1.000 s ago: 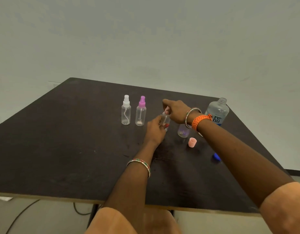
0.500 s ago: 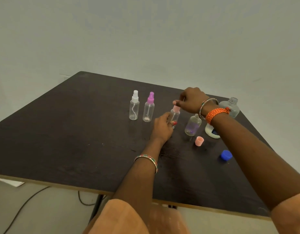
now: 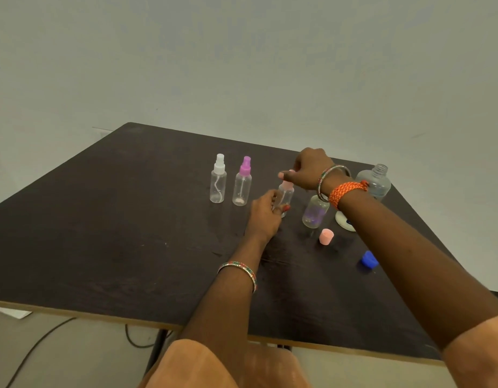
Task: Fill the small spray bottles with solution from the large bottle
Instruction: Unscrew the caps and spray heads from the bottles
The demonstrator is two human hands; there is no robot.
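The person's left hand [image 3: 266, 210] is gripping the body of a small clear spray bottle with a pale pink pump top [image 3: 285, 196], standing upright on the dark table [image 3: 116, 219]. The right hand [image 3: 306, 169], which a moment ago was lower on the nozzle, is now pinching that top from above, seemingly working it on or off; I cannot tell which. The large clear uncapped bottle [image 3: 375, 182] is waiting behind the right wrist, with an open small clear bottle [image 3: 315, 211] just beside the held one.
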